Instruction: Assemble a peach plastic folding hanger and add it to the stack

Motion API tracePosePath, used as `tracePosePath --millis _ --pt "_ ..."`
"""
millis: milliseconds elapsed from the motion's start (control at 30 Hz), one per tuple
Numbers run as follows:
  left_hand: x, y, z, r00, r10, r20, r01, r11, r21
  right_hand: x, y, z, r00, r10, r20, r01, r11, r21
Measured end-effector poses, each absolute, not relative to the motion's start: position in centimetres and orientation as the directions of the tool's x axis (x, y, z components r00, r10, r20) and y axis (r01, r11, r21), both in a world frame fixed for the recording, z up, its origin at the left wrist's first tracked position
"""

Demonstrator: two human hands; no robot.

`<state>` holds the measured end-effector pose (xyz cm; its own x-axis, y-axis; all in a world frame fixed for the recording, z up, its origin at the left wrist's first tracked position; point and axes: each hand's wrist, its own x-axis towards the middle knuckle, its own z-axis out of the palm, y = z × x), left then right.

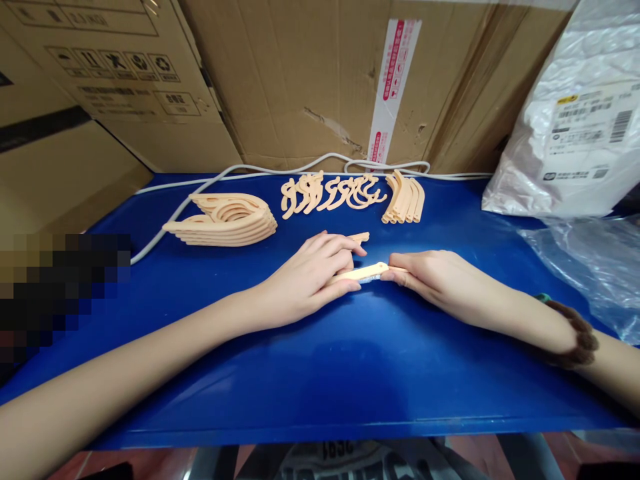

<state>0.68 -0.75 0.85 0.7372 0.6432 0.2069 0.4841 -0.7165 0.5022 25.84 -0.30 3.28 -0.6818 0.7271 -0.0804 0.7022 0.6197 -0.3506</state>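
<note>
Both hands meet mid-worktop on one slim peach plastic strip (pixel 361 273): the left hand (pixel 305 277) presses it flat, the right hand (pixel 430 277) pinches its end. Behind, stacked peach curved pieces (pixel 225 220), hooks (pixel 333 192) and bars (pixel 404 199) lie seemingly untouched, so work looks barely begun.

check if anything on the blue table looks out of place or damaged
Nothing on the blue table looks broken or spilled. The peach parts lie in three sorted groups at the back, and both hands hold one peach strip between them. The only damage is behind the table: the cardboard box has a scuffed tear near its bottom edge.
</note>
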Motion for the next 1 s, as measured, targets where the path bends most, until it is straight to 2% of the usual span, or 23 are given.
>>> tracePosePath --millis 233,433,633,833,900,1000 --pt "0.62 -0.72 0.84 0.746 0.637 0.193 0.476 -0.713 0.514 25.87 -0.26 3.72 -0.660 0.738 -0.144 0.705 0.541 -0.459" --pt "0.29 -0.56 0.88 0.732 0.636 0.244 0.470 -0.731 0.495 25.73 -0.15 4.02 -0.600 0.800 -0.021 0.696 0.509 -0.505" --pt "0.25 -0.46 0.67 0.728 0.629 0.275 0.465 -0.746 0.476 25.53 -0.31 3.84 -0.613 0.790 -0.014 0.725 0.556 -0.408" --pt "0.27 -0.49 0.70 0.720 0.638 0.272 0.473 -0.738 0.481 25.65 -0.47 3.24 -0.591 0.799 0.112 0.794 0.600 -0.098" --pt "0.27 -0.49 0.69 0.720 0.636 0.278 0.468 -0.741 0.482 25.64 -0.53 3.22 -0.594 0.797 0.112 0.790 0.604 -0.106" --pt "0.26 -0.47 0.62 0.717 0.640 0.277 0.470 -0.737 0.485 25.48 -0.66 3.21 -0.613 0.785 0.087 0.761 0.617 -0.198"
